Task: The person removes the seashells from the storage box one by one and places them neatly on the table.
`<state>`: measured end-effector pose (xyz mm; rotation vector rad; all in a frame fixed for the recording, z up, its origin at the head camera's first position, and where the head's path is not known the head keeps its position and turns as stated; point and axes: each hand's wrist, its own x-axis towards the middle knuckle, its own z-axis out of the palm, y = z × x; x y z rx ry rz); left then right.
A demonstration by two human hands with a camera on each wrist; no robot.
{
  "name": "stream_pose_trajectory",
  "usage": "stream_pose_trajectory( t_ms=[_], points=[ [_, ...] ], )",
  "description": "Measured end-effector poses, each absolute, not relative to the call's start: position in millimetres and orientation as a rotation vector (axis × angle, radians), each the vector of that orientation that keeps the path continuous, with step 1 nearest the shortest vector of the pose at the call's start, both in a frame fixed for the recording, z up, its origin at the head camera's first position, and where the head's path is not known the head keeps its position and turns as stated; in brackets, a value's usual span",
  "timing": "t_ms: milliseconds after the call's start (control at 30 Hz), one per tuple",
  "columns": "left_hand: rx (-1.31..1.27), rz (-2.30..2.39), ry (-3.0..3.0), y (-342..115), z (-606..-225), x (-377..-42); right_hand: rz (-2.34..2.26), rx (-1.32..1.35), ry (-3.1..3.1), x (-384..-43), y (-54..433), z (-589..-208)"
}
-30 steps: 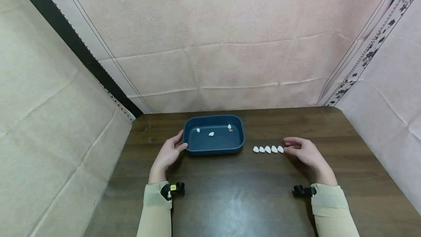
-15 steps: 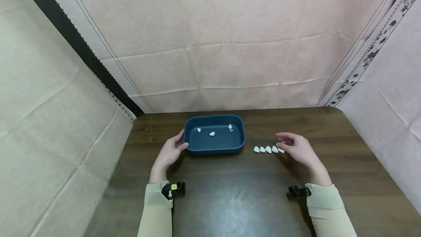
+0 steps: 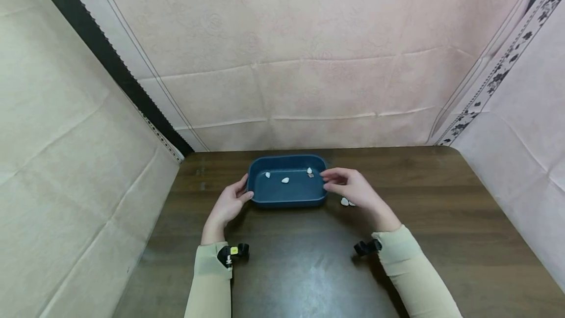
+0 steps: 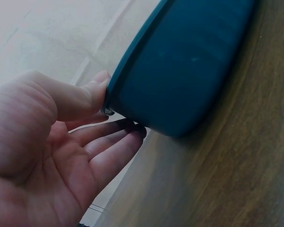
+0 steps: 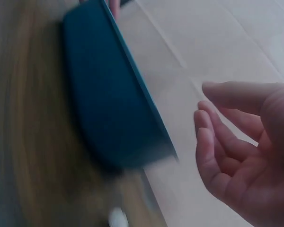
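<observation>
A dark blue rectangular tray [image 3: 287,194] sits on the table. My left hand [image 3: 227,206] holds its left end, thumb at the rim [image 4: 132,52] and fingers against the outside. Inside lie a few small white pebble-like pieces [image 3: 285,180], one beside a tiny brownish bit [image 3: 311,175]. My right hand [image 3: 354,189] hovers at the tray's right end, fingers loosely bent and thumb apart, with nothing seen between them in the right wrist view. Two white pieces [image 3: 344,201] show below this hand, which hides the rest of their row.
The brown wooden table [image 3: 291,254] carries everything. Pale patterned cloth [image 3: 282,63] hangs behind it and at both sides. A small black camera [image 3: 367,248] is strapped at each wrist.
My right hand has swept left from the right end of the white row to the tray's right rim, covering most of the row. The left hand has stayed on the tray.
</observation>
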<state>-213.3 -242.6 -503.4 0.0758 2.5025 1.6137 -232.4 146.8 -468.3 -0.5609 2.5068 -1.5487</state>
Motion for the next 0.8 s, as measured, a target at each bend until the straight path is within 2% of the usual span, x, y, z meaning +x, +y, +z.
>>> stream_pose_trajectory(
  t_ms=[367, 800],
  points=[
    [0.099, 1.617, 2.506, -245, -504, -214, -1.404, -0.677, 2.412, -279, 68, -481],
    [0.089, 1.611, 2.508, -244, -504, -213, -1.266, -0.534, 2.466, -306, 34, -507]
  ],
)
